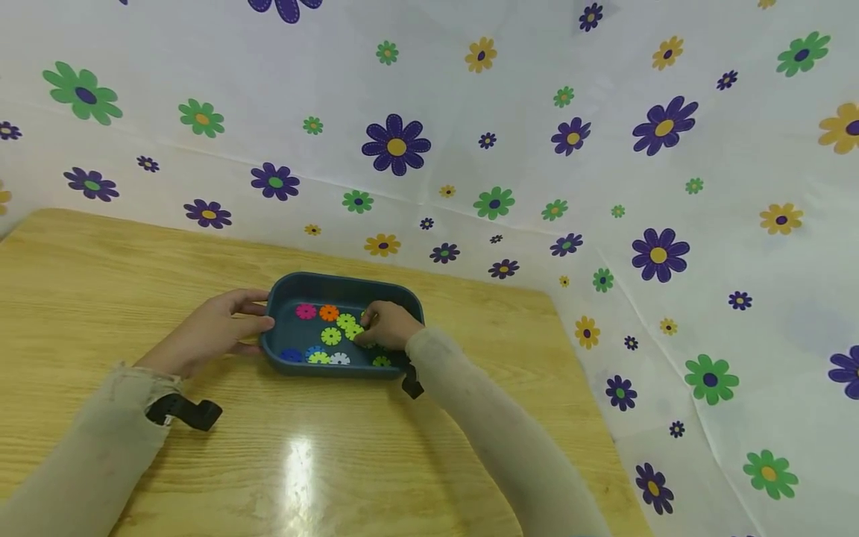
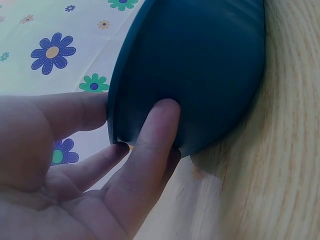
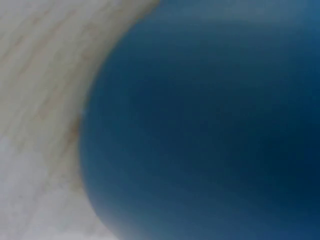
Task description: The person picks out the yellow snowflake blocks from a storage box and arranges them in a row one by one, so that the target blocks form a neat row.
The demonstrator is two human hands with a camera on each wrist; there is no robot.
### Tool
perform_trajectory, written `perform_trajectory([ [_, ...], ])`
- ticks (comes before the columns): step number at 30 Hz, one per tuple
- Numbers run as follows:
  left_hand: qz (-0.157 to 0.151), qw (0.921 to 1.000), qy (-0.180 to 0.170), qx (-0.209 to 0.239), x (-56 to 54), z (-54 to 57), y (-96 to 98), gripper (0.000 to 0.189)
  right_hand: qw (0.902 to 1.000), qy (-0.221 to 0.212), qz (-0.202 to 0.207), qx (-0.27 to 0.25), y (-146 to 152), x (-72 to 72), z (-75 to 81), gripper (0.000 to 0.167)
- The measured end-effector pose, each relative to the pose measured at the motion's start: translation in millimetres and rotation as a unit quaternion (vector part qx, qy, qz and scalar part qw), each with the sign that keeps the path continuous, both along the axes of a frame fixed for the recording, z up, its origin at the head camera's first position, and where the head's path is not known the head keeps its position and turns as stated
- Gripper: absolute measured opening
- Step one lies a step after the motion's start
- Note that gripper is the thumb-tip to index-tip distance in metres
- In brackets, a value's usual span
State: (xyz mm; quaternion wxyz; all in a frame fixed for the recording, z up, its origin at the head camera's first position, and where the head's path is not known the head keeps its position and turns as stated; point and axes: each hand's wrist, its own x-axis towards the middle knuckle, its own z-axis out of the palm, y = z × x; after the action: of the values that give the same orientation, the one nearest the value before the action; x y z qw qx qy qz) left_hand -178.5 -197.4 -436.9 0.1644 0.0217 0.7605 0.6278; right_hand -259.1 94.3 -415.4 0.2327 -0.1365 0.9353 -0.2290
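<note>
On the table is a dark blue plastic tray [image 1: 282,368] with notched, interlocking plastic discs inside. A pink disc [image 1: 306,312] and an orange disc [image 1: 329,312] lie near its far wall, with yellow-green discs [image 1: 331,336] in the middle. Blue discs [image 1: 291,356] and a white disc [image 1: 340,359] lie along the near wall. My left hand [image 1: 218,328] grips the tray's left end; the left wrist view shows the thumb [image 2: 159,125] against its wall. Inside the tray, my right hand [image 1: 391,325] has curled fingers at a yellow-green disc [image 1: 353,331]; I cannot tell whether they pinch it.
The light wooden table [image 1: 221,462] extends around the tray. A white sheet with printed flowers [image 1: 429,97] hangs behind the table and along its right side. In the right wrist view, the tray's blurred blue wall [image 3: 200,125] fills most of the picture.
</note>
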Motion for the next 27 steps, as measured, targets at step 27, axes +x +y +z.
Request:
perform_trajectory([
  [27,0.0,1.0,0.0,0.008,-0.2,1.0,1.0,0.066,0.9905,-0.046,-0.006,-0.129,8.7,0.0,-6.4,0.016],
])
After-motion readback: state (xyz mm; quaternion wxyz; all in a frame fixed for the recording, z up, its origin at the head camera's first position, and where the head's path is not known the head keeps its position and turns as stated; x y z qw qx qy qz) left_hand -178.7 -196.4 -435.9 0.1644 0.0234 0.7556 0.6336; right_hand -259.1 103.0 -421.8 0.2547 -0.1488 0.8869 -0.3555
